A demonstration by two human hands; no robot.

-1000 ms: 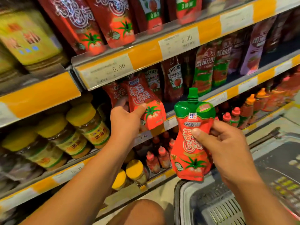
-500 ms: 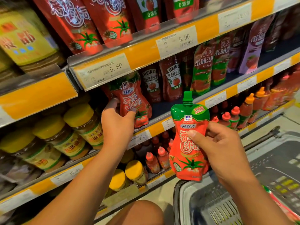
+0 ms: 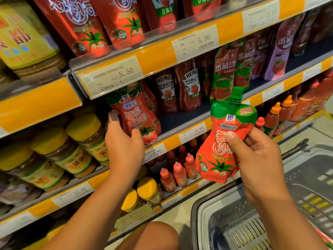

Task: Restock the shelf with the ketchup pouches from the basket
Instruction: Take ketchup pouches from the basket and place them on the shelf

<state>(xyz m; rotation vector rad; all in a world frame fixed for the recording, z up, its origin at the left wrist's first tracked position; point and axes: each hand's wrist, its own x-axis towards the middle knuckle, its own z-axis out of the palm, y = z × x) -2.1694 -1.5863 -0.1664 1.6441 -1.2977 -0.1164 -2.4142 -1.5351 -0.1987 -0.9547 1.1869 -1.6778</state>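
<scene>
A red ketchup pouch with a green top stands on the middle shelf, under the 5.50 price tag. My left hand grips its lower left side, thumb across the front. My right hand holds a second, identical pouch upright in the air in front of the shelf edge, thumb pressed on its front. Its green cap points up and slightly right. The grey basket sits at the lower right, below my right hand.
Heinz pouches and green-red pouches stand further right on the same shelf. Jars with yellow lids fill the shelf to the left. Small red squeeze bottles line the shelf below. A knee shows at the bottom.
My left hand has pushed its pouch back and left onto the shelf, under the price strip. My right hand has kept its pouch almost still, tilting it slightly to the right.
</scene>
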